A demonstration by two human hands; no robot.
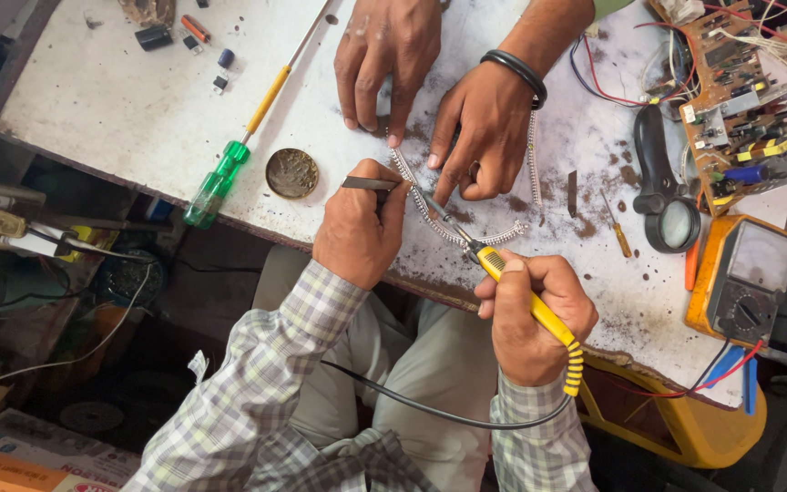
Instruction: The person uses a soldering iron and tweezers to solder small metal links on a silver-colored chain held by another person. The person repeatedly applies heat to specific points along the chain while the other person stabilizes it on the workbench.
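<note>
My left hand (357,228) pinches grey metal tweezers (368,183) against a thin white strip of tiny parts (423,202) lying on the white worktable (120,100). My right hand (532,319) grips a yellow-handled soldering iron (530,301), its tip touching the strip near the table's front edge. Across the table, another person's two hands (430,82) press fingertips on the strip; one wrist wears a black bangle.
A green-and-yellow screwdriver (229,159) and a round tin of paste (291,173) lie to the left. A black magnifier (667,196), a small screwdriver (618,232), an orange meter (740,278) and a circuit board with wires (740,91) crowd the right side.
</note>
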